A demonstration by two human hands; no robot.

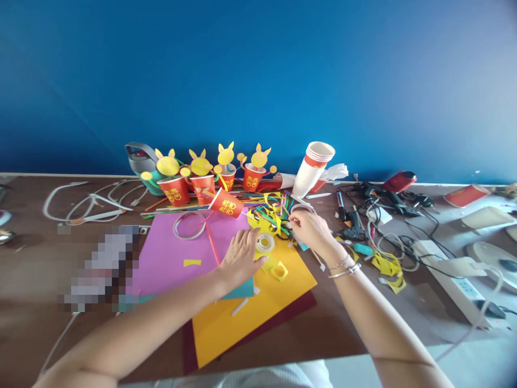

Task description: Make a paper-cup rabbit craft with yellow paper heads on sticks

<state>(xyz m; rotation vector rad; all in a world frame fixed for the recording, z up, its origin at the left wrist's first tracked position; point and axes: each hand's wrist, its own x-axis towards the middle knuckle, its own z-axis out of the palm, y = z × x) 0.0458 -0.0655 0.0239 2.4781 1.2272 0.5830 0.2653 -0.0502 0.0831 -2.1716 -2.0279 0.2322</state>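
My left hand [241, 254] is over the purple paper [161, 253], fingers stretched out and thumb apart, with nothing held. Just right of its fingertips lies a roll of clear tape [270, 247]. My right hand [307, 229] reaches into a heap of yellow paper scraps [262, 221] and thin coloured sticks, its fingers pinched together. What they hold, if anything, is too small to make out. A red paper cup [226, 203] lies tilted behind my left hand, next to a ring-shaped coil [189, 226]. A red straw [212, 245] slants across the purple paper.
Several red cups with yellow rabbit-eared figures [173, 191] stand along the blue wall. A stack of white cups [305, 178] leans behind my right hand. Glue guns [355, 226], cables and a power strip [452, 285] crowd the right. Orange paper [242, 328] lies in front.
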